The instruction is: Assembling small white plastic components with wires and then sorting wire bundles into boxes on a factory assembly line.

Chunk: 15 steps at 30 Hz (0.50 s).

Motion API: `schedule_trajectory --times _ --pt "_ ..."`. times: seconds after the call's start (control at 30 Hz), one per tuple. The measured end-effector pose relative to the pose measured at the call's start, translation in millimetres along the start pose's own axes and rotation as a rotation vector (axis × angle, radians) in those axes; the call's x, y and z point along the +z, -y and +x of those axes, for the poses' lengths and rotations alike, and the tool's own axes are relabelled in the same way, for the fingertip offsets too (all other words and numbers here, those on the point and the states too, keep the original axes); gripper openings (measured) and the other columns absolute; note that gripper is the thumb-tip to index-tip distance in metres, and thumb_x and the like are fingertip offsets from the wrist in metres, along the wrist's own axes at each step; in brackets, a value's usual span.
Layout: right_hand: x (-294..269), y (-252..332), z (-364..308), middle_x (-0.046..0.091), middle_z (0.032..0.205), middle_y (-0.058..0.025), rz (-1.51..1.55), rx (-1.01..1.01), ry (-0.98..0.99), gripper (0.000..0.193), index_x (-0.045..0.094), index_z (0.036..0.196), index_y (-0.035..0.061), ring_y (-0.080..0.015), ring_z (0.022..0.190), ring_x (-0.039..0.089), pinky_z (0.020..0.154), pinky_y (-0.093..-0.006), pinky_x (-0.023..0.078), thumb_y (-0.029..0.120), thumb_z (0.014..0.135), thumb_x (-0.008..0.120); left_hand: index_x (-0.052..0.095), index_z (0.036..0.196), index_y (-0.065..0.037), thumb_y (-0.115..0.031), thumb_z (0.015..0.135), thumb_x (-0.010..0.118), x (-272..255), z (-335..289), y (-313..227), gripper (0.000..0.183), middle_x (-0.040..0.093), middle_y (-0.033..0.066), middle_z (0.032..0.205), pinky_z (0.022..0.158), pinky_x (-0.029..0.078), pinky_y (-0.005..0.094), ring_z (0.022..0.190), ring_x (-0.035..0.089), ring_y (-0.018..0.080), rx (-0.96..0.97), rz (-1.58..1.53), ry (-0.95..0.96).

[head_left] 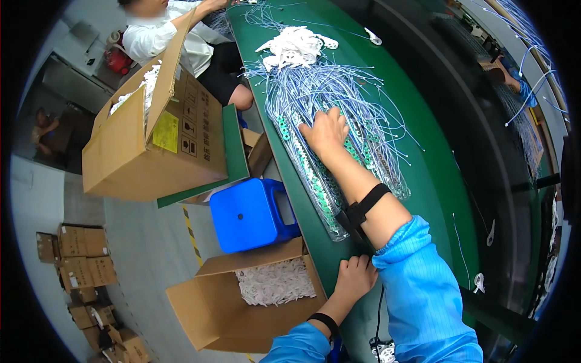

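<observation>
On the green table lies a thick bundle of thin blue-white wires (315, 85) with small pale ends. My right hand (327, 130) is on it, fingers curled down among the wires and thumb to the left; the fingertips are hidden. Under and beside the wires run long clear plastic trays (334, 227) holding small green parts. My left hand (356, 277) rests at the table's near left edge below the trays, its fingers curled. What lies under those fingers is hidden. A pile of flat white plastic pieces (296, 47) sits at the bundle's far end.
An open cardboard box (242, 327) of white pieces stands left of the table, near a blue stool (245, 215). Farther left is a larger filled box (157, 163). A seated person (175, 42) works at the far left. Loose wires with white tags (479, 283) lie at right.
</observation>
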State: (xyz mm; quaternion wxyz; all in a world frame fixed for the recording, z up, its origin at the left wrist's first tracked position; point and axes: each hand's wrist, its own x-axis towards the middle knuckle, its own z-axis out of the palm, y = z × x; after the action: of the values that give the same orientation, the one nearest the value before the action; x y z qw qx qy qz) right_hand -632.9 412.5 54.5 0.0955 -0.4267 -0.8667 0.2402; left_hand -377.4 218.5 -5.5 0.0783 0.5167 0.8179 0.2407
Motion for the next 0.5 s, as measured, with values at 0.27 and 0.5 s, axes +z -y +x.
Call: schedule_trajectory --times 0.27,0.5 --pt "0.4 3.0 2.6 0.048 0.119 -0.0114 -0.085 -0.056 -0.03 0.036 0.066 0.104 0.0087 -0.0296 0.113 0.046 0.091 -0.0494 0.038 0.035 0.079 0.068 0.059 0.087 -0.013 -0.027 0.071 0.065 -5.5 1.4 -2.3 0.023 0.051 0.0031 0.089 0.061 0.035 0.0371 0.078 0.048 0.0203 -0.016 -0.04 -0.054" --pt "6.9 3.5 3.4 0.048 0.116 -0.0125 -0.06 -0.098 -0.119 0.034 0.066 0.101 0.0091 -0.0309 0.111 0.046 0.089 -0.0502 0.038 0.033 0.078 0.07 0.059 0.088 -0.011 -0.023 0.068 0.065 -9.5 3.5 -4.0 0.024 0.052 0.0042 0.087 0.062 0.035 0.0366 0.079 0.048 0.0207 -0.041 -0.07 -0.083"
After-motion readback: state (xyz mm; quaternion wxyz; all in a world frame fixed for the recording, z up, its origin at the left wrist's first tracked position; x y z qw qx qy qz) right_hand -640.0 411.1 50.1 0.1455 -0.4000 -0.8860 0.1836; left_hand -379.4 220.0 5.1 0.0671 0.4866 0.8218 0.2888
